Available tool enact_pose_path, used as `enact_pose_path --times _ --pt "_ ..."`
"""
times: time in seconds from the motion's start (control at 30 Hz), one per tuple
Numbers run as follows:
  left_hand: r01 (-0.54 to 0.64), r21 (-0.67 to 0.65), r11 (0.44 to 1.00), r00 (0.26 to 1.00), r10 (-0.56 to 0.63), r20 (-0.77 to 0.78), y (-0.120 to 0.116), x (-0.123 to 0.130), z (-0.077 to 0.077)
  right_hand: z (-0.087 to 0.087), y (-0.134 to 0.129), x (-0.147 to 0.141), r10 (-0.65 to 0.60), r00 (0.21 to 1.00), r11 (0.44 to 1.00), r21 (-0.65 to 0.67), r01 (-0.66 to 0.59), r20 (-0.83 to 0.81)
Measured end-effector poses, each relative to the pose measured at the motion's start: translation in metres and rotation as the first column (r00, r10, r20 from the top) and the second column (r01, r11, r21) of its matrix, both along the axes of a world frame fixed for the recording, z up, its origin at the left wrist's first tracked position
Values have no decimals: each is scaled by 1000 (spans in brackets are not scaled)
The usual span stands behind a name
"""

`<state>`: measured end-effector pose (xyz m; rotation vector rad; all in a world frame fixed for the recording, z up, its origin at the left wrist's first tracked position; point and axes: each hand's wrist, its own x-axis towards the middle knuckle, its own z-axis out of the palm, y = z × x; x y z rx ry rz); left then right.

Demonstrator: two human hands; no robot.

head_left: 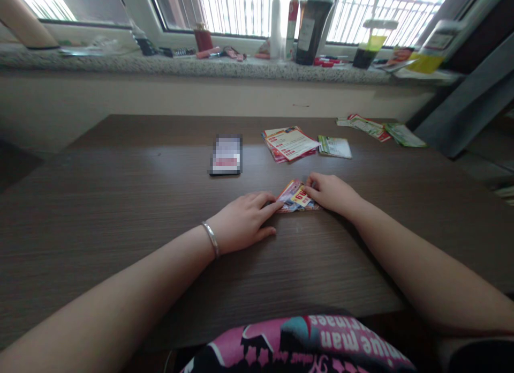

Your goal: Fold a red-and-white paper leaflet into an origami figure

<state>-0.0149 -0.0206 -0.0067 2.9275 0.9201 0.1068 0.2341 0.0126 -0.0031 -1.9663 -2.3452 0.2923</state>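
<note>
A small folded flyer, printed in red, yellow and blue, lies on the table between my two hands. Reaching in from the left with a silver bangle on its wrist, my left hand has its fingers stretched out and apart. Its index fingertip touches the flyer's left edge, while the thumb rests on the wood. My right hand grips the upper right part of the flyer, with the thumb on the paper and the other fingers curled. Those curled fingers hide part of the paper.
Beyond the hands lie a stack of flyers, a folded green-and-white paper and more folded papers at the far right. A phone-like device with a blurred screen lies left of them. Bottles line the stone windowsill behind the table.
</note>
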Motion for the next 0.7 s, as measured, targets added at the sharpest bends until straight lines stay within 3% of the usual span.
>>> enact_pose_path --times 0.2,0.37,0.7 --pt "12 27 1000 1000 -12 13 0 0 -2 2 -5 -3 -18 998 999 32 16 65" --pt "26 37 999 1000 -26 13 1 0 -2 8 -7 5 83 996 996 -41 -82 30" --pt "37 68 997 999 -38 20 -2 2 0 11 -8 7 96 994 992 -89 -91 55"
